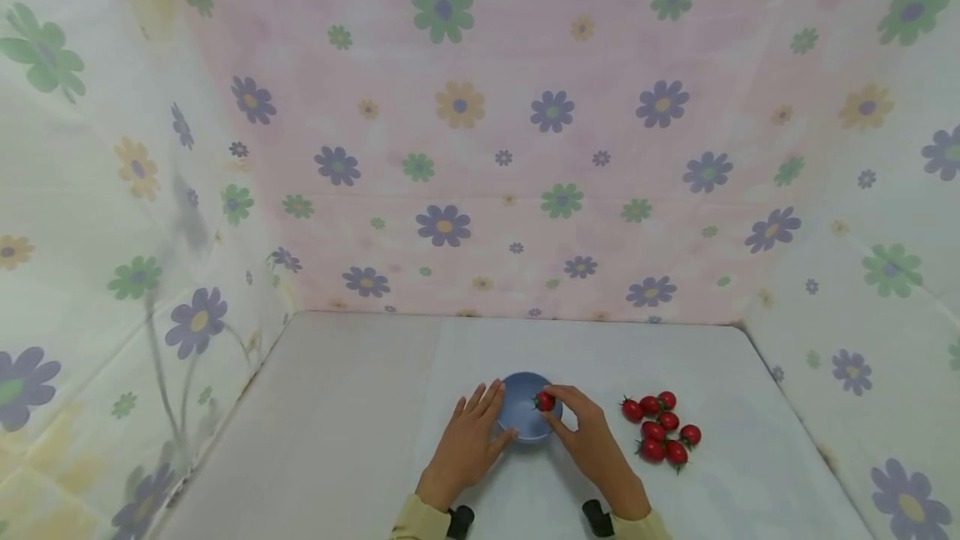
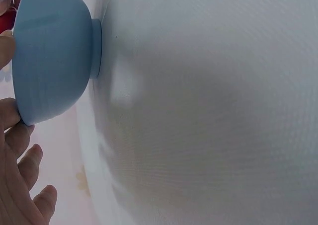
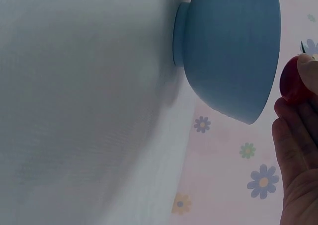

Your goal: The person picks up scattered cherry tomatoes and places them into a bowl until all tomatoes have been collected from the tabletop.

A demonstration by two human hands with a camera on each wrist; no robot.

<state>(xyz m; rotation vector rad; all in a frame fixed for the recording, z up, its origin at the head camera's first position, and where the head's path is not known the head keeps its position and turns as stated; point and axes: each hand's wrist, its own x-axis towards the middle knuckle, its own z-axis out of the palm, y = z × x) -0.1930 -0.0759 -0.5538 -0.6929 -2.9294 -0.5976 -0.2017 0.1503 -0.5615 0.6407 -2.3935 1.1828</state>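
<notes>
floral cloth [image 1: 510, 57] behind white desk [image 1: 360, 423]. right hand [image 1: 597, 442]: grip narrow, pinching tomato [image 1: 545, 401] above blue bowl [image 1: 519, 418], toward three o'clock. left hand [image 1: 465, 444]: wide, touching nine-o'clock rim. tomato probably light, slick, bruisable; hold by sides.

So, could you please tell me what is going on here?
A person pinches a small red tomato in the right hand, holding it just above the blue bowl. The left hand rests against the bowl's rim. The other tomatoes lie grouped on the white table, to the right of the bowl.
</notes>
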